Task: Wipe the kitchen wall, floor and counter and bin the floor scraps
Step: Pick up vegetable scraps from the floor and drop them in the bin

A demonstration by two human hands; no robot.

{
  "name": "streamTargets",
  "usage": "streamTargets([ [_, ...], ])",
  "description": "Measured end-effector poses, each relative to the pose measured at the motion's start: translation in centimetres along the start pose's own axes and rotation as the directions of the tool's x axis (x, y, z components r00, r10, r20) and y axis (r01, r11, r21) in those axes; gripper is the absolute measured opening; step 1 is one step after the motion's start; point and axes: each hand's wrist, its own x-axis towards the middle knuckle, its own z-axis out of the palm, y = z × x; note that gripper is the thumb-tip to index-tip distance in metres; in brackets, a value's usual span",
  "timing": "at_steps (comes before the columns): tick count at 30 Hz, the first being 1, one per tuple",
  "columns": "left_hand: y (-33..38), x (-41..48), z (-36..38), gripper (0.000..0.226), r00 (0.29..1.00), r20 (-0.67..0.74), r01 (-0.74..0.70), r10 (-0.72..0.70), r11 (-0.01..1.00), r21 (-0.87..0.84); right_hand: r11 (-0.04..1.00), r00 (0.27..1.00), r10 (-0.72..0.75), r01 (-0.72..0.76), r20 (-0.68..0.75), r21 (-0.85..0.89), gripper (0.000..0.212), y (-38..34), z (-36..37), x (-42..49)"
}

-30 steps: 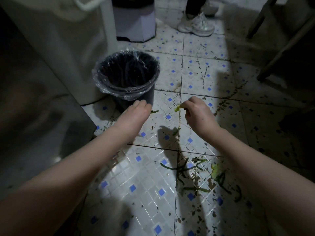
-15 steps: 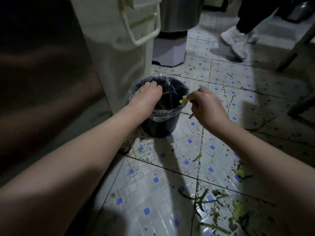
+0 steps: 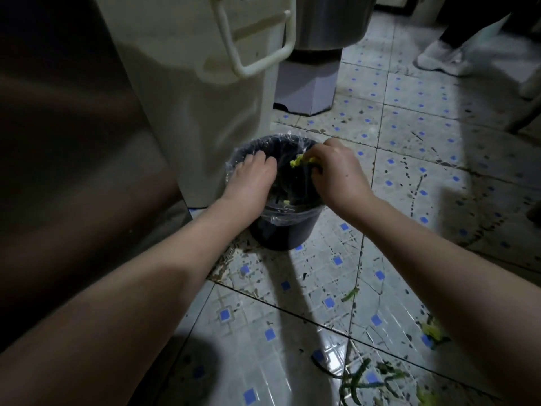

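Observation:
A small black bin (image 3: 285,232) lined with clear plastic stands on the tiled floor (image 3: 292,332). My left hand (image 3: 251,180) hangs over the bin's left rim, fingers pointing down into it; what it holds, if anything, is hidden. Over the bin's right side, my right hand (image 3: 333,171) pinches a yellow-green vegetable scrap (image 3: 297,162) above the opening. A small yellow piece (image 3: 286,203) lies inside the bin. More green scraps (image 3: 369,382) lie on the floor at the lower right.
A tall cream plastic container (image 3: 205,92) with a handle stands just left of the bin. Behind it is a steel vessel on a white base (image 3: 307,89). A person's white shoe (image 3: 439,58) is at the far right. The floor is spattered with dirt.
Both hands moved further over the bin; my right hand with the scrap went from beside the rim to above the opening. The view shifted closer to the bin.

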Motion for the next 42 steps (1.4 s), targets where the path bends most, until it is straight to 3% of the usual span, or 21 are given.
streamTargets([
  [9,-0.4,-0.7,1.2,0.01,0.999,0.029,0.02,-0.022,0.999,0.046,1.0,0.996,0.005,-0.004,0.088,-0.009,0.026,1.3,3.6,0.3],
  [13,-0.3,-0.7,1.4,0.011,0.999,-0.021,0.032,-0.031,0.998,0.05,1.0,0.997,-0.017,0.017,0.074,0.004,0.025,1.3,3.6,0.0],
  [20,0.2,-2.3,0.5,0.029,0.995,-0.093,-0.016,0.026,0.994,0.112,0.98,0.993,-0.052,0.07,0.103,-0.184,0.035,2.6,2.5,-3.5],
  [26,1.6,-4.5,0.1,0.034,0.992,-0.097,-0.069,0.078,0.993,0.095,0.969,0.996,-0.028,0.049,0.087,-0.242,0.035,3.5,0.6,-8.8],
  [33,5.1,-6.5,1.0,0.035,0.978,-0.049,-0.193,0.201,0.973,0.124,0.952,0.98,0.076,-0.017,0.184,-0.304,0.042,6.4,-0.1,-14.2],
  [42,10.0,-7.2,5.3,0.029,0.934,0.055,-0.358,0.354,0.928,0.102,0.949,0.955,0.23,-0.177,0.189,-0.261,0.036,10.3,-0.2,-19.5],
])
